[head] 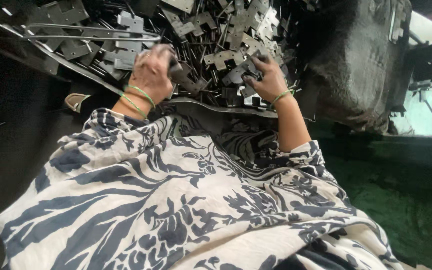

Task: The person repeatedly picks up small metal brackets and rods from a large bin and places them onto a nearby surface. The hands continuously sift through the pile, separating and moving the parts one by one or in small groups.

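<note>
A heap of flat grey stamped metal plates point(216, 35) fills a shallow metal tray point(211, 106) in front of me. My left hand point(152, 72), with green bangles at the wrist, is closed around a dark metal piece point(176, 69) at the heap's near left side. My right hand point(265, 75), also with a green bangle, grips one of the notched plates point(240, 74) at the near edge of the heap, fingers curled over it.
A patterned white and dark blue cloth point(186, 200) covers my lap below the tray. A big dark machine block point(356, 65) stands to the right. Bent metal rods point(91, 32) lie across the heap's left. A sandal point(77, 101) lies on the dark floor at left.
</note>
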